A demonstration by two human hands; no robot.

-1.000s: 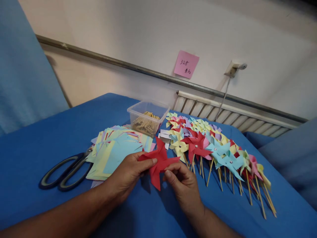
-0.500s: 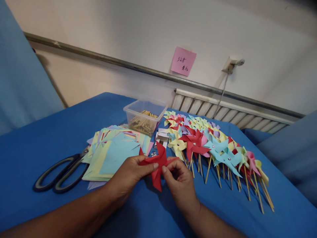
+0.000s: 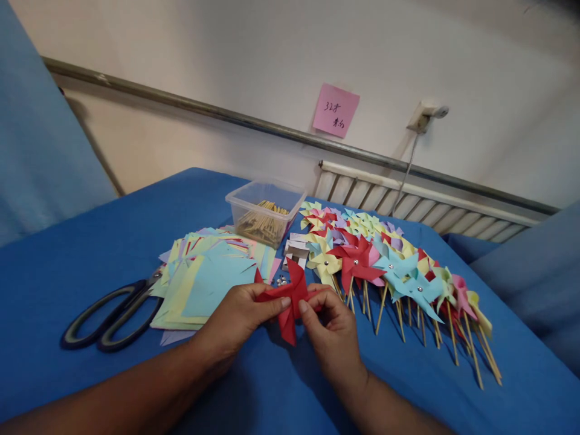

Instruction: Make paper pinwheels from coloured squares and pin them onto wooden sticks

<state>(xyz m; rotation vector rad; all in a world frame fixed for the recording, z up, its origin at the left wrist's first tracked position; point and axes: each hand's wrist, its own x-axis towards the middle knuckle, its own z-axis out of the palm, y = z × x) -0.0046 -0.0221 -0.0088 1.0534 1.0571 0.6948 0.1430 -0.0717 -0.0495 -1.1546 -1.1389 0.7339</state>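
A red paper pinwheel (image 3: 293, 289) without a stick is held just above the blue table (image 3: 81, 241), near its front middle. My left hand (image 3: 235, 317) pinches its left side between thumb and fingers. My right hand (image 3: 333, 329) pinches its centre from the right, fingers curled. Both hands meet at the folded middle of the paper.
A stack of coloured paper squares (image 3: 212, 275) lies left of the hands, with black scissors (image 3: 109, 314) further left. Behind stands a clear tub of wooden sticks (image 3: 265, 217). Several finished pinwheels on sticks (image 3: 399, 272) spread to the right. Small metal pins (image 3: 281, 280) lie by the paper.
My right hand has moved in from the pinwheel's lower edge to its centre, thumb now beside my left thumb. The pinwheel's blades have folded closer together.
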